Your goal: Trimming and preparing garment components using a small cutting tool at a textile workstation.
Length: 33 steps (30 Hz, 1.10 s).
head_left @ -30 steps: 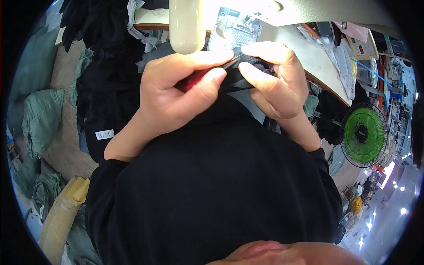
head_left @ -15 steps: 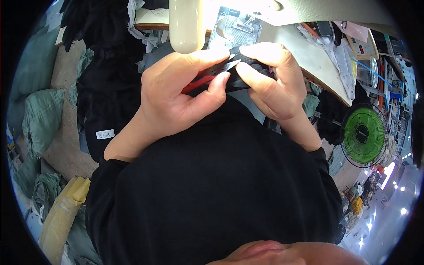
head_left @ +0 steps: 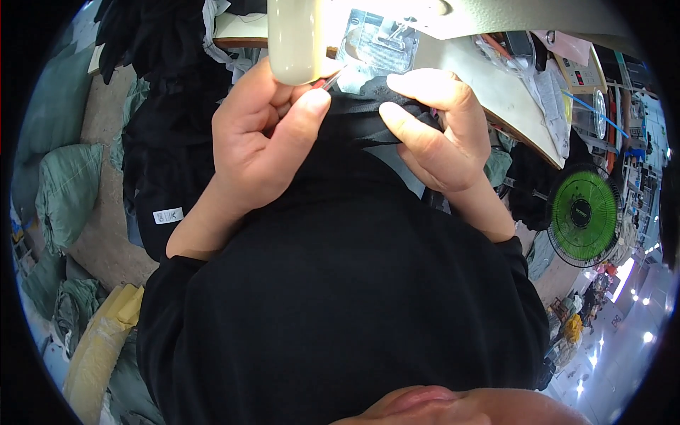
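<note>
What had just changed: the left hand (head_left: pixel 262 134) had pulled away leftward from the right hand (head_left: pixel 443 134), so we now saw a gap between them at upper centre. Half a second earlier, its tool's tip was right by the right fingertips. We judged that the tip was no longer working on the cloth, and more of the cloth showed for it.

Left fingers: pinched on a small tool (head_left: pixel 327 83), red with a thin metal tip, probably snips; the hand hid most of it. The tool sat at upper centre, just below the pale machine post (head_left: pixel 295 42), tip pointing up and right.

Right hand: barely moved. We saw thumb and forefinger tips apart at the edge of the dark cloth (head_left: pixel 354 113); we couldn't tell whether the curled lower fingers gripped it. The cloth lay at upper centre, between the hands, below the bright machine plate (head_left: pixel 382 46). The desk (head_left: pixel 499 92) ran off toward upper right.

Writing: we noted a white label (head_left: pixel 168 215) with dark printed marks on dark fabric (head_left: pixel 152 156) at left. The green fan (head_left: pixel 584 212) at right had pale lettering on its hub, too small to make out. The control box (head_left: pixel 586 74) at upper right showed a small lit red display, also illegible to us.
</note>
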{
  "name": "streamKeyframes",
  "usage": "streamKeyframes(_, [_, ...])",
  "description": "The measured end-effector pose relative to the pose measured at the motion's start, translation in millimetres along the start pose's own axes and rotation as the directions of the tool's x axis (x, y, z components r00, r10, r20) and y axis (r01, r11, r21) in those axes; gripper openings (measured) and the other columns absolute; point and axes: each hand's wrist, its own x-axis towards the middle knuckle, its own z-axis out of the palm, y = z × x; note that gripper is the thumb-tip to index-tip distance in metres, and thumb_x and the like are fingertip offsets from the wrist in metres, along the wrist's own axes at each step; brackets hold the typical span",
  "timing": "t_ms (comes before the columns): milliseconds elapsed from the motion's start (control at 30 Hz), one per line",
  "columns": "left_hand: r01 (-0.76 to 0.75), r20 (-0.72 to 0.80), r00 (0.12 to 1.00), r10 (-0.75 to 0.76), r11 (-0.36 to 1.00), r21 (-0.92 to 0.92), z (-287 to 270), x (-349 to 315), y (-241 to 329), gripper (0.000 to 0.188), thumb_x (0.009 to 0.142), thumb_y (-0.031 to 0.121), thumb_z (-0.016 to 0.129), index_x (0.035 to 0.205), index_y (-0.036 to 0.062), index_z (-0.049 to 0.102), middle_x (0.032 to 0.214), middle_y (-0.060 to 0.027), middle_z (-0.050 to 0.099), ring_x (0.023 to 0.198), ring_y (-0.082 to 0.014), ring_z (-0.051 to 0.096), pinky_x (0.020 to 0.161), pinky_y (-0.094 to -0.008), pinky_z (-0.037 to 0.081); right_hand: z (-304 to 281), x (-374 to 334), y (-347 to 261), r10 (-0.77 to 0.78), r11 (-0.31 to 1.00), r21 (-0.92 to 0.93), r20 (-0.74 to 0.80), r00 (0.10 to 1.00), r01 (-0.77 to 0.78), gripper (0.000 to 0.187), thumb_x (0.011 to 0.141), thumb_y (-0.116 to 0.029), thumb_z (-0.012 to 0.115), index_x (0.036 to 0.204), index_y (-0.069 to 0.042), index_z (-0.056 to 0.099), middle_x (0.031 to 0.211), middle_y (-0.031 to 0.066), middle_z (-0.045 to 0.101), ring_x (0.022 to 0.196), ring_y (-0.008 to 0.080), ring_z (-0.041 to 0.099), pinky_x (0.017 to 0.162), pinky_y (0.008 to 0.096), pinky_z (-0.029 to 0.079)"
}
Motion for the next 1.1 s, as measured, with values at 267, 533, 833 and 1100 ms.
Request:
streamKeyframes(267, [-0.376,0.244,0.922,0.302,0.850,0.369,1.6,11.0,1.3,0.034,0.087,0.004,0.070,0.120,-0.0007,0.067,0.079,-0.0061,0.066,0.062,-0.0122,0.056,0.059,-0.0247,0.046,-0.9,1.8,0.1,0.010,1.000,0.002,0.025,1.000,-0.010,0.026,0.061,-0.006,0.073,0.086,0.000,0.069,0.096,0.0189,0.062,0.079,0.0278,0.064,0.064,0.0311,0.053])
streamKeyframes(533, [-0.317,0.070,0.935,0.348,0.729,0.607,-2.3,6.6,-1.1,0.021,0.093,0.002,0.064,0.113,-0.0029,0.068,0.080,-0.0074,0.065,0.061,-0.0133,0.055,0.058,-0.0254,0.045,1.6,0.5,0.5,-0.020,1.000,-0.024,0.017,1.000,0.020,0.027,0.061,-0.006,0.073,0.087,0.000,0.068,0.096,0.0185,0.062,0.080,0.0274,0.064,0.064,0.0305,0.052])
streamKeyframes(833, [-0.051,0.159,0.987,0.022,0.982,0.180,-11.5,-2.2,0.9,0.033,0.090,0.006,0.071,0.119,-0.0042,0.061,0.079,-0.0009,0.058,0.062,-0.0046,0.048,0.056,-0.0206,0.037,-0.3,-0.8,0.6,-0.015,1.000,-0.012,0.018,1.000,0.015,0.027,0.060,-0.005,0.074,0.086,0.000,0.068,0.098,0.0194,0.062,0.079,0.0280,0.064,0.063,0.0305,0.052])
streamKeyframes(1100, [-0.343,0.306,0.929,0.206,0.788,0.512,-0.2,8.6,6.7,0.021,0.094,0.002,0.065,0.114,-0.0035,0.068,0.106,-0.0162,0.071,0.077,-0.0174,0.066,0.069,-0.0240,0.049,-3.1,-5.5,-5.2,0.070,0.998,0.001,0.077,0.995,-0.070,0.039,0.061,0.008,0.072,0.098,-0.002,0.072,0.107,0.0173,0.063,0.091,0.0290,0.063,0.074,0.0353,0.052])
